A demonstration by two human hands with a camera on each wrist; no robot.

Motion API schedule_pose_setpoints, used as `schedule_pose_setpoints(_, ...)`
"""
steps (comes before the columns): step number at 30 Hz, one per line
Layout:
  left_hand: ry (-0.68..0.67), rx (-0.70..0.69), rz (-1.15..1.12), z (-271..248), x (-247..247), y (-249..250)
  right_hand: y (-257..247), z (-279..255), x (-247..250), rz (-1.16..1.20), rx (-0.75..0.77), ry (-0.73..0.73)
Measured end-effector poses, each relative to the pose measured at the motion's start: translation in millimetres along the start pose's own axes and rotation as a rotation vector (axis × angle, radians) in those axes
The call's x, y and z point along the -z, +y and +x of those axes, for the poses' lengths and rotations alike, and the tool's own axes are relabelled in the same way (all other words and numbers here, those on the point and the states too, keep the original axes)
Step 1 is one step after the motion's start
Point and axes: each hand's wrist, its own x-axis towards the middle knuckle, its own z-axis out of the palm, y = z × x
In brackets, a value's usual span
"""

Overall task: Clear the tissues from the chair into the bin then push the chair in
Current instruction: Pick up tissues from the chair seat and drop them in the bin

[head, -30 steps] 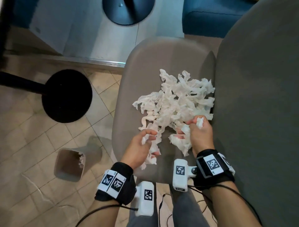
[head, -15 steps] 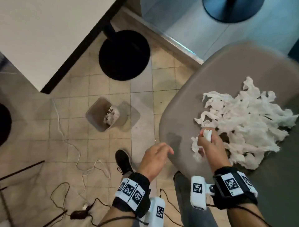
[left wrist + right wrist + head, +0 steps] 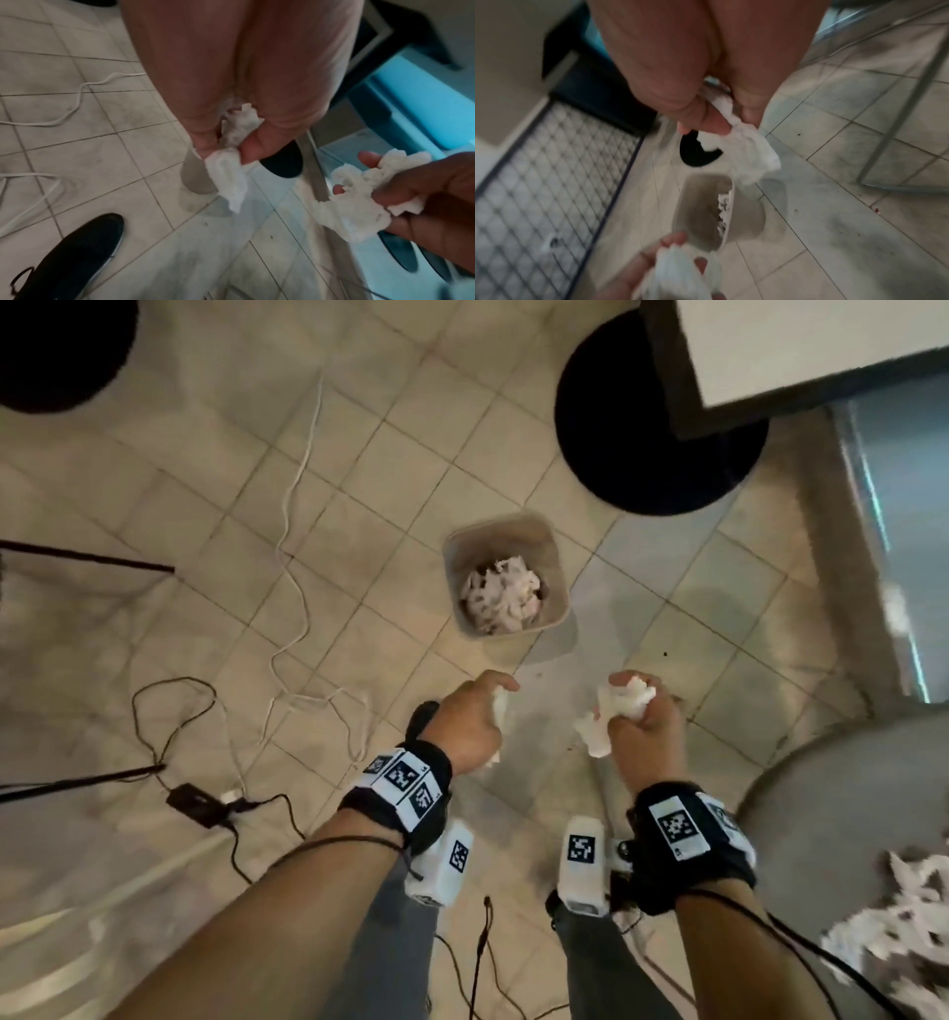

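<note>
While both hands (image 3: 470, 716) grip tissues (image 3: 624, 698), the bin (image 3: 506, 531) stands on tiled floor (image 3: 205, 469).

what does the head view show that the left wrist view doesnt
Only the head view: the chair with tissues left on it, tissues already lying in the bin, and a charger on the floor.
Only the left wrist view: a black shoe, and the fingers pinching the left hand's tissue.
Both: the left hand and right hand, each holding tissue short of the bin, and a white cable.
</note>
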Motion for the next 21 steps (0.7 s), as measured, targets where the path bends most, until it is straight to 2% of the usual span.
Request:
schedule_pose_setpoints(2,0.039,0.046,-0.042,28.1,15.9,-16.4,-11.0,23.1,-32.7,-0.088,0.012,0.016)
schedule_pose_setpoints(6,0.156,0.050,-0.036,86.6,33.8,-31.3,-27.1,78.2,-80.7,-0.179,0.016,0.005)
schedule_pose_setpoints(10,0.207,0.014,0.022,140.9,46.7,-32.4,-29.4,128.3,-117.1,-0.093,-0.041,0.033)
schedule_pose_setpoints(15,0.258,-0.052,0.062,191.6,61.0,-24.5,-35.4,166.6,-147.3,-0.024,-0.030,0.075)
schedule_pose_setpoints(18,0.213,-0.085,0.028,209.1,68.3,-18.8,-42.4,171.5,-152.1,0.017,-0.056,-0.010)
schedule_pose_setpoints(21,0.205,-0.131,0.040,211.5,76.1,-17.0,-50.9,165.5,-141.4,-0.065,-0.056,-0.091)
